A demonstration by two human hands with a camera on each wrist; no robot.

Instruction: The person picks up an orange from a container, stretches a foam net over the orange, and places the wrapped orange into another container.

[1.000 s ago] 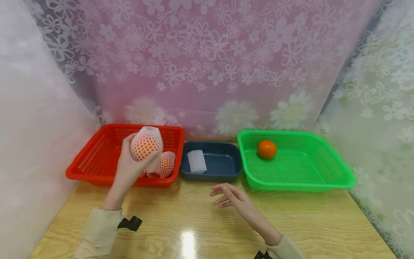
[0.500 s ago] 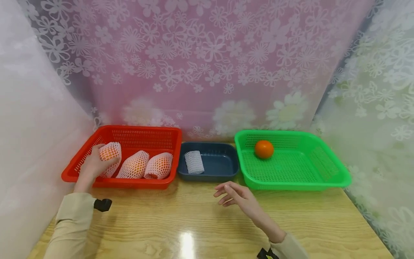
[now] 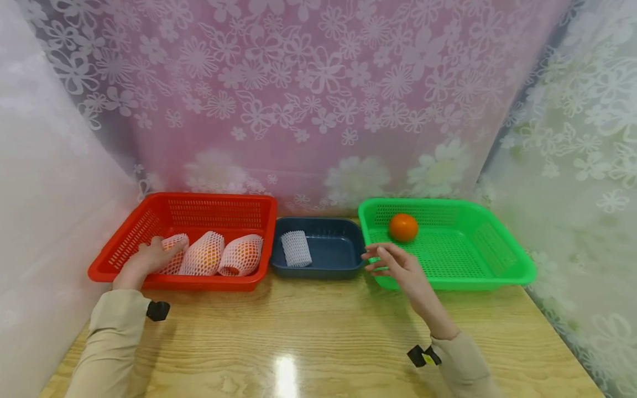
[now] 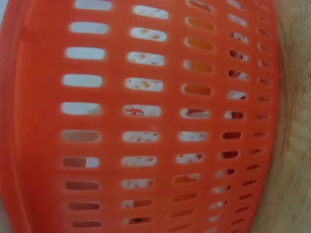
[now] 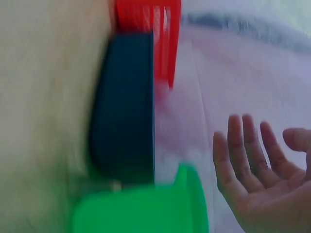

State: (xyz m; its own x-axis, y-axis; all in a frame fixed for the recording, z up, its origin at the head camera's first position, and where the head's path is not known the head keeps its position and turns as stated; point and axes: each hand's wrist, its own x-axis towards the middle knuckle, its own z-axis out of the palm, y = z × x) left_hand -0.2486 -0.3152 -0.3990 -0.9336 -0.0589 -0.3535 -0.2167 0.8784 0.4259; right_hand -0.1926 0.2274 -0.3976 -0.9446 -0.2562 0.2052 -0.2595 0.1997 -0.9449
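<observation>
My left hand (image 3: pixel 144 260) reaches into the red basket (image 3: pixel 209 283) and grips the leftmost orange in a white foam net (image 3: pixel 174 262), low against the basket floor. Two more netted oranges, a middle one (image 3: pixel 203 255) and a right one (image 3: pixel 244 255), lie beside it. From the left wrist, the slotted basket wall (image 4: pixel 112 121) hides the hand. My right hand (image 3: pixel 400 268) hovers with fingers loosely spread above the near left rim of the green basket (image 3: pixel 458 283), holding nothing. A bare orange (image 3: pixel 403 228) sits inside that basket.
Between the baskets stands a dark blue tray (image 3: pixel 335 251) with an empty white foam net (image 3: pixel 296 249) lying in its left part. All three containers stand on a wooden table (image 3: pixel 239 342). A floral curtain (image 3: pixel 308 105) hangs close behind them.
My left hand has carried the netted orange from above the red basket leftward and down to its floor. The right hand has moved right and forward to the green basket's edge.
</observation>
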